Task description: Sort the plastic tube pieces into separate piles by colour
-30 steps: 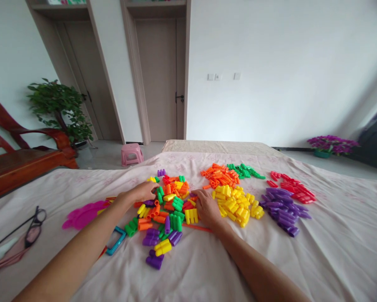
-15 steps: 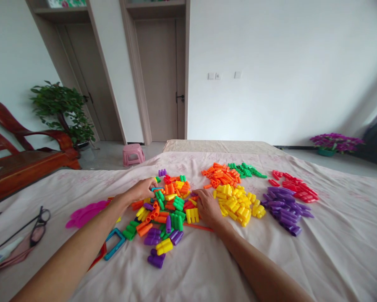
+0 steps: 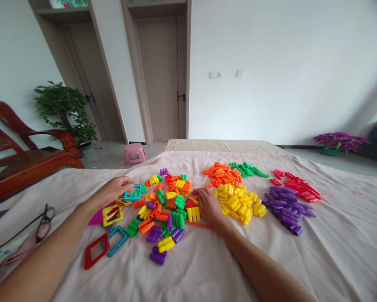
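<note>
A mixed pile of coloured plastic tube blocks (image 3: 169,207) lies on the pink bed sheet (image 3: 333,243). My left hand (image 3: 114,188) is closed on a blue square frame (image 3: 134,193), holding it at the pile's left edge. My right hand (image 3: 209,205) rests curled at the pile's right edge, next to the yellow pile (image 3: 239,203); what its fingers hold is hidden. Sorted piles lie beyond: orange (image 3: 221,174), green (image 3: 248,170), red (image 3: 297,184) and purple (image 3: 287,209).
Flat frames lie at the left: yellow (image 3: 112,214), red (image 3: 96,251), blue (image 3: 116,240), over a magenta plate (image 3: 95,218). Glasses (image 3: 43,222) rest further left. A wooden chair (image 3: 24,147), potted plant (image 3: 65,111), pink stool (image 3: 134,153) and doors stand behind.
My left hand has pulled leftward out of the pile, drawing the blue square frame with it; yellow and red frames have come into view. My right hand has barely moved.
</note>
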`<state>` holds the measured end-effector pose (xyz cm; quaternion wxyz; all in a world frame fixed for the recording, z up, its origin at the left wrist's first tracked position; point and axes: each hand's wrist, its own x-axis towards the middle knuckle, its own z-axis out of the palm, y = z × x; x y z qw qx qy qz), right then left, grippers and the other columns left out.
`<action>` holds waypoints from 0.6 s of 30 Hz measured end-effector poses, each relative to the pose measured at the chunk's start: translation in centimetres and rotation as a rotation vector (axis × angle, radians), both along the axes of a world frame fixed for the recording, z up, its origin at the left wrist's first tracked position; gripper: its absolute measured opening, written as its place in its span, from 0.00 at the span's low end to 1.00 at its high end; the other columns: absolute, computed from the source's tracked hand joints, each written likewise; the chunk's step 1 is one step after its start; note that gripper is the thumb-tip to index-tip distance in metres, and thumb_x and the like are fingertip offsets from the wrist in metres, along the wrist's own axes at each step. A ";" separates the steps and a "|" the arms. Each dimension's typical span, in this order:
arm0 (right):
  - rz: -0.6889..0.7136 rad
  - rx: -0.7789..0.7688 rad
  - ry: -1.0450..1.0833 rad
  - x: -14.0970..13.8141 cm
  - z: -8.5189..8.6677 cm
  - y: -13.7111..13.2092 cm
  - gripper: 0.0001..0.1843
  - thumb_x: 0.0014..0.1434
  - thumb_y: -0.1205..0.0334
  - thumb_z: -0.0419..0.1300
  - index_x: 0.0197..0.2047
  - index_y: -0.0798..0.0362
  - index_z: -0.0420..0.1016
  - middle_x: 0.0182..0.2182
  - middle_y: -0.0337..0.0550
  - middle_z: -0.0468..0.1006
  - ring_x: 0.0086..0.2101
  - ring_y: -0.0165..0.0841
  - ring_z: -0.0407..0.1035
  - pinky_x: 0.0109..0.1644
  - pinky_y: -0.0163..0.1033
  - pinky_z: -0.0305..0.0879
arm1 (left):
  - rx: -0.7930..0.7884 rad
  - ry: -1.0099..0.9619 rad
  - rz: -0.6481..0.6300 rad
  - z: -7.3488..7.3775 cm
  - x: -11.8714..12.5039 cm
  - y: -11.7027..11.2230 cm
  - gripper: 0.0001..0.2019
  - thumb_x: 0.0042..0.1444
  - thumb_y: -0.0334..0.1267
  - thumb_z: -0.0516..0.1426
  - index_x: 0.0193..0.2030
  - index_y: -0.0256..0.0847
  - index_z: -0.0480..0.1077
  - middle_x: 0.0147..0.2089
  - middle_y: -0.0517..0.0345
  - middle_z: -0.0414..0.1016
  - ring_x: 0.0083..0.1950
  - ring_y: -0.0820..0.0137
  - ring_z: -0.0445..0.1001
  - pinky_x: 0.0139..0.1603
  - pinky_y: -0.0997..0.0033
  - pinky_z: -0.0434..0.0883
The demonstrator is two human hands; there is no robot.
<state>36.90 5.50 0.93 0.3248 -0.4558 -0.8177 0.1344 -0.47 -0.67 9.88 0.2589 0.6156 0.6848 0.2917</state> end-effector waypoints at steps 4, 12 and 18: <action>-0.005 0.014 -0.013 0.0 0.0 -0.1 0.20 0.63 0.69 0.48 0.54 0.52 0.73 0.51 0.49 0.74 0.51 0.37 0.67 0.57 0.40 0.62 | -0.141 0.159 0.030 0.6 -2.8 -2.1 0.18 0.44 0.50 0.60 0.35 0.38 0.77 0.33 0.55 0.81 0.35 0.60 0.77 0.35 0.69 0.70; -0.019 -0.009 -0.028 0.0 -0.2 0.1 0.20 0.64 0.69 0.48 0.55 0.52 0.72 0.51 0.48 0.74 0.51 0.37 0.68 0.56 0.40 0.62 | -0.118 0.526 -0.035 -0.3 2.7 -3.8 0.08 0.48 0.42 0.56 0.28 0.45 0.76 0.30 0.60 0.79 0.33 0.67 0.75 0.32 0.72 0.62; -0.003 0.011 -0.011 0.0 -0.2 0.1 0.20 0.64 0.69 0.47 0.55 0.52 0.73 0.51 0.48 0.74 0.51 0.37 0.68 0.56 0.40 0.62 | -0.113 0.770 -0.128 -1.8 6.9 -4.0 0.06 0.49 0.43 0.57 0.26 0.45 0.71 0.34 0.55 0.78 0.41 0.59 0.76 0.38 0.67 0.65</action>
